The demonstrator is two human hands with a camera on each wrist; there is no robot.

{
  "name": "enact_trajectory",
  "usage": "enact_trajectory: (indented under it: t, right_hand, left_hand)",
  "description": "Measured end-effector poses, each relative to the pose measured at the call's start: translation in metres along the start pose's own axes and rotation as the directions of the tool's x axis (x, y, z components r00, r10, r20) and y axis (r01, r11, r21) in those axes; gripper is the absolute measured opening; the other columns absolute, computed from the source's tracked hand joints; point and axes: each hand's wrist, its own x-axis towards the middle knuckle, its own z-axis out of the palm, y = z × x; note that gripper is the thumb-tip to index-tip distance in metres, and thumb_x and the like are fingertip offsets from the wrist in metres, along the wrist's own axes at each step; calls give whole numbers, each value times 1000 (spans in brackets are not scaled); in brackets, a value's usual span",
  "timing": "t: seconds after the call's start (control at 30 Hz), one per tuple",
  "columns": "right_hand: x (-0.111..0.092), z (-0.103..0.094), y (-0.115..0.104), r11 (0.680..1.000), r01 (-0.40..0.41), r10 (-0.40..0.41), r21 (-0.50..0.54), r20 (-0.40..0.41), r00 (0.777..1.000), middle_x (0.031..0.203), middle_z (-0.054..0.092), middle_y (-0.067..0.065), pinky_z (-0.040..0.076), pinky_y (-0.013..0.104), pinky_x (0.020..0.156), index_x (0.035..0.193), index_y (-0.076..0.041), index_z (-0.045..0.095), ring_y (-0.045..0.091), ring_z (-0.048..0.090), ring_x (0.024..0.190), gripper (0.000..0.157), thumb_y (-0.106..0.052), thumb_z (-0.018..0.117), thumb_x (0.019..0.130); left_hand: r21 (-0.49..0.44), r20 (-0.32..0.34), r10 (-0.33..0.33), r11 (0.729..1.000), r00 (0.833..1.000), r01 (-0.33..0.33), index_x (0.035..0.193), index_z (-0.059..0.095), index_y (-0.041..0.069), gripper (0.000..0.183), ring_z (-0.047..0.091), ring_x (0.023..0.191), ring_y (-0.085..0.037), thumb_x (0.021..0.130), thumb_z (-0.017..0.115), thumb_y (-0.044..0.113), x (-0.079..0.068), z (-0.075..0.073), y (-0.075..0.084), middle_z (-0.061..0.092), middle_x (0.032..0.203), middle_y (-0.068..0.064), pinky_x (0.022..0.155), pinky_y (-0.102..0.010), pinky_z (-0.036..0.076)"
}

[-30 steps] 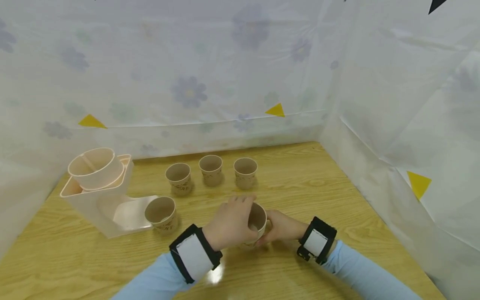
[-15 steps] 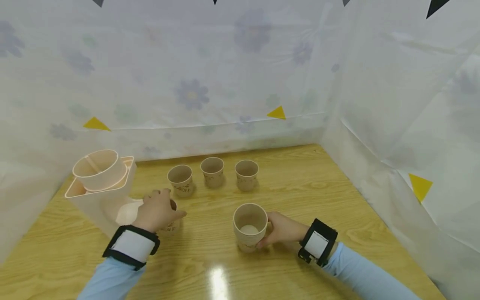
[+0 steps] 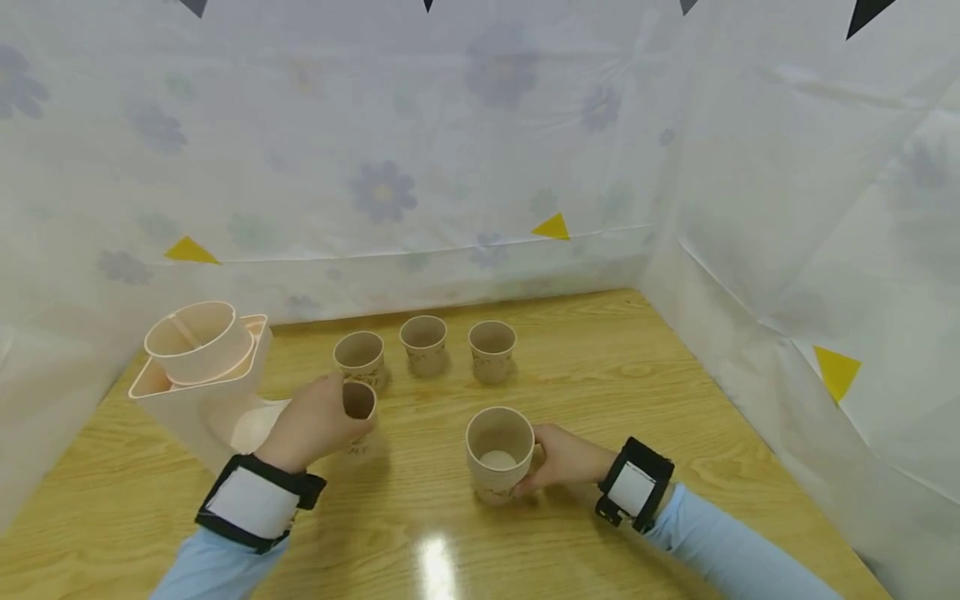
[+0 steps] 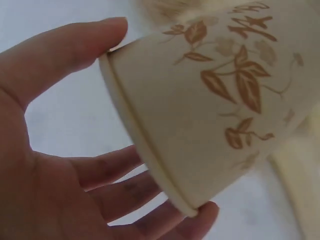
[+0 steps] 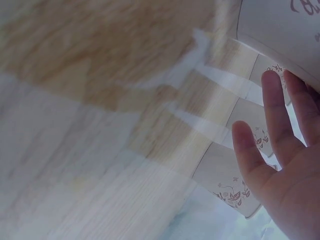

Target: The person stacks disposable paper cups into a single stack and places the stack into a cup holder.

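Observation:
In the head view my left hand (image 3: 311,421) pinches a paper cup (image 3: 359,400) by its rim, just right of a cream plastic appliance (image 3: 202,408). The left wrist view shows the thumb on one side of this cup's brown leaf print (image 4: 245,85) and the fingertips across the rim. Nearer the middle, my right hand (image 3: 567,456) holds the side of another paper cup (image 3: 497,479), upright with its mouth facing up. A corner of that cup's wall (image 5: 280,30) fills the top right of the right wrist view, where some fingers are extended.
Behind the hands stand three more upright paper cups: a left one (image 3: 360,354), a middle one (image 3: 425,348) and a right one (image 3: 492,354). A round cream container (image 3: 198,350) sits on top of the appliance. Pale floral sheeting (image 3: 480,125) borders the wooden table (image 3: 637,367).
My left hand has left the right hand's cup, moved left to the cup beside the appliance, gripped it and shifted it slightly rightward. The right hand has kept its hold in place.

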Motion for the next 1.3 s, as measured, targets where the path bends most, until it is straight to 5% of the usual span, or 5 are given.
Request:
enact_trajectory:
  t: [0.27, 0.5, 0.73, 1.03, 1.3]
  right_hand:
    - [1, 0, 2, 1000, 9, -9, -11, 0, 1000, 121, 65, 15, 38, 56, 103, 122, -2, 59, 27, 56, 115, 64, -23, 82, 66]
    - [-1, 0, 2, 1000, 8, -8, -19, 3, 1000, 117, 68, 13, 39, 53, 102, 120, -3, 60, 22, 58, 111, 61, -24, 81, 67]
    - [-1, 0, 1, 1000, 5, -6, 24, 41, 999, 117, 69, 11, 37, 52, 104, 119, -4, 61, 17, 58, 111, 57, -24, 80, 69]
    - [-1, -1, 2, 999, -17, 16, 27, 44, 999, 118, 68, 10, 39, 49, 103, 120, -6, 61, 18, 58, 112, 58, -25, 80, 69]
    - [-1, -2, 2, 999, -13, 12, 30, 35, 999, 122, 65, 11, 38, 51, 104, 124, -6, 58, 19, 56, 114, 63, -25, 80, 68]
  left_hand:
    - [-126, -112, 185, 972, 976, -198, 132, 50, -1, 69, 49, 116, -38, 78, 71, 35, -21, -26, 75, 60, 126, -19, 91, -51, 46]
    - [-167, -155, 303, 930, 940, -327, 133, 51, 4, 72, 49, 114, -28, 73, 75, 36, -28, -20, 115, 61, 126, -9, 92, -44, 47]
    - [-220, -46, 335, 915, 941, -337, 136, 49, 6, 72, 43, 124, -26, 75, 75, 33, -23, 2, 125, 56, 132, -9, 95, -42, 47]
    - [-186, -4, 433, 886, 902, -426, 133, 50, -2, 69, 48, 117, -33, 75, 74, 26, -10, 28, 122, 58, 132, -18, 94, -45, 48]
    - [-187, 75, 421, 896, 904, -402, 133, 49, -5, 71, 50, 112, -33, 73, 77, 22, -5, 41, 121, 61, 124, -19, 89, -44, 50]
